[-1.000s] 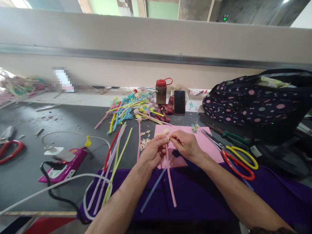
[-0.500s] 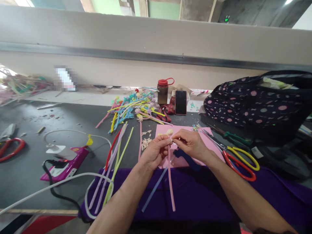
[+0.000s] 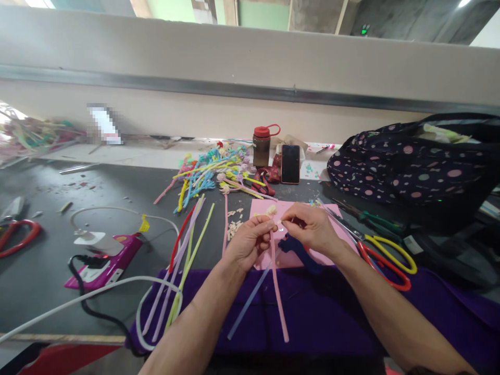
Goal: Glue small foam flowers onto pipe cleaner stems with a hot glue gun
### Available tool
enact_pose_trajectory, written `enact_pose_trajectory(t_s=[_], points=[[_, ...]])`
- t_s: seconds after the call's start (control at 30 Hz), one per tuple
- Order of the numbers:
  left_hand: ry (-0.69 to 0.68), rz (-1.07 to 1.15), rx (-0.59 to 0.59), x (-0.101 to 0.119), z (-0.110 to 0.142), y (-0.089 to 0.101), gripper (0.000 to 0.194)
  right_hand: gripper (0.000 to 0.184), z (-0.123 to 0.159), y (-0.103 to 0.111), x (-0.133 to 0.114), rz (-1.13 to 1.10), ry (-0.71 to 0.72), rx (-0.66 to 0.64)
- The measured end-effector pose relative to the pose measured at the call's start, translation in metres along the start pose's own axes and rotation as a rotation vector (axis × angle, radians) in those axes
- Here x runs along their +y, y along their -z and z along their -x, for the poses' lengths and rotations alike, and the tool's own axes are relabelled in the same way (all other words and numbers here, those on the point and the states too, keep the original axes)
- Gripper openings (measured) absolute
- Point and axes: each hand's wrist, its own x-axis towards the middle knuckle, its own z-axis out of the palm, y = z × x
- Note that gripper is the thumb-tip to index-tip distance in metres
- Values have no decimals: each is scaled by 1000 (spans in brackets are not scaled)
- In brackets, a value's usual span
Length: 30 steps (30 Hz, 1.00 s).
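Observation:
My left hand (image 3: pixel 253 237) pinches a pink pipe cleaner (image 3: pixel 278 291) near its top, and the stem hangs down over the purple cloth. Pale cream tufts (image 3: pixel 271 210) sit at its upper end. Just right of it, my right hand (image 3: pixel 308 226) has thumb and forefinger pinched together on a tiny pale piece, too small to name. Beneath both hands lies a pink sheet (image 3: pixel 260 207). On it rests a dark blue object (image 3: pixel 299 252), partly hidden by my right hand, with a translucent bluish stick (image 3: pixel 250 302) reaching toward it. Short cream pieces (image 3: pixel 234 229) lie left of the sheet.
Scissors with red and yellow handles (image 3: pixel 390 260) and green-handled pliers (image 3: pixel 380 223) lie at right, before a dark patterned bag (image 3: pixel 398 161). Behind are a heap of coloured pipe cleaners (image 3: pixel 211 169), a bottle (image 3: pixel 261 148) and a phone (image 3: pixel 290 164). A magenta corded device (image 3: pixel 113 263) lies left.
My right hand has drawn slightly away from the left, opening a small gap between the fingertips. The lower end of the pink pipe cleaner has swung a little to the right.

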Motion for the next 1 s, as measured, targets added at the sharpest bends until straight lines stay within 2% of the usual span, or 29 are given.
enact_pose_trajectory(t_s=[0.23, 0.73, 1.0], points=[[33, -110, -11, 1, 1, 1, 18, 12, -2, 20, 3, 41, 44, -24], [98, -142, -86, -2, -1, 4, 11, 16, -3, 25, 10, 181, 141, -163], [116, -132, -111, -2, -1, 4, 12, 14, -2, 24, 8, 278, 190, -194]])
